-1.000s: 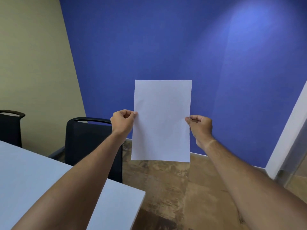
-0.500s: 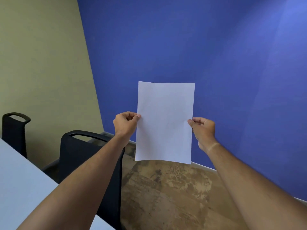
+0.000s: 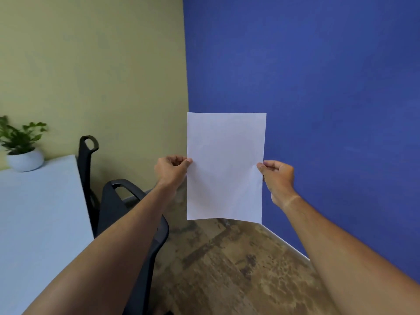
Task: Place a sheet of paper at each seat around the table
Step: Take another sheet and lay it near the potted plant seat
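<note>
A blank white sheet of paper (image 3: 225,167) hangs upright in the air in front of the blue wall. My left hand (image 3: 171,170) pinches its left edge and my right hand (image 3: 278,178) pinches its right edge, both at mid height. The pale table (image 3: 38,212) lies at the left, well apart from the sheet. Two black chairs stand along the table's right side: the nearer chair (image 3: 127,208) is partly behind my left forearm, the farther chair (image 3: 87,160) stands by the table's far corner.
A green plant in a white pot (image 3: 23,155) sits at the table's far end. A yellow-green wall meets a blue wall behind the sheet. Brown patterned floor (image 3: 227,269) spreads between the chairs and the blue wall.
The view has swung to the left: the wall corner, the second chair and the plant have come into view. The sheet stays held upright between both hands.
</note>
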The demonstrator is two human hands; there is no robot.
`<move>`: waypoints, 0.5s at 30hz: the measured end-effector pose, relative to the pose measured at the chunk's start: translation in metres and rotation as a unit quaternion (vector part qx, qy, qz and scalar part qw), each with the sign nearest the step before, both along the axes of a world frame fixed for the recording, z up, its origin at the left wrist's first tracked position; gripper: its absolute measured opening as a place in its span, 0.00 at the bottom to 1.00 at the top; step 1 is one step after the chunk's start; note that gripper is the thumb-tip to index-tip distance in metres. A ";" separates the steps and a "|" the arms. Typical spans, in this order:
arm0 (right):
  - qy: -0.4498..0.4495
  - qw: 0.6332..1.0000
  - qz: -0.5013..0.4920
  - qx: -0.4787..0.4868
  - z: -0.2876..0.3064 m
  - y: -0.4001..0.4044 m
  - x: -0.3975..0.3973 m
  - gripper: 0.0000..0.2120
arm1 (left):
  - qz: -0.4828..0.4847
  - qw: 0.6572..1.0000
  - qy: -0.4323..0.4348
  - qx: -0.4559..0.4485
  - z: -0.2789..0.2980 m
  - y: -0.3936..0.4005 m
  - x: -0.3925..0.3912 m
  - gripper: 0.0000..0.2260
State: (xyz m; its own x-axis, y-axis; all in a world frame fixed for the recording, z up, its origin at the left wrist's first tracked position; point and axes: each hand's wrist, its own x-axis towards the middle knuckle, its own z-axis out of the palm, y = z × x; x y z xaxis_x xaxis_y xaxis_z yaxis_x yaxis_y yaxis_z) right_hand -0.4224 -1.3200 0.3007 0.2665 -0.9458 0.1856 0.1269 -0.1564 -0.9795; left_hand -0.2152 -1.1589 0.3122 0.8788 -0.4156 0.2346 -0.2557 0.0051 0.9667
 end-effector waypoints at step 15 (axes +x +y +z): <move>0.014 0.990 0.141 -0.015 -0.008 -0.126 0.258 0.06 | 0.169 0.985 -0.019 -0.001 -0.016 -0.071 0.202 0.05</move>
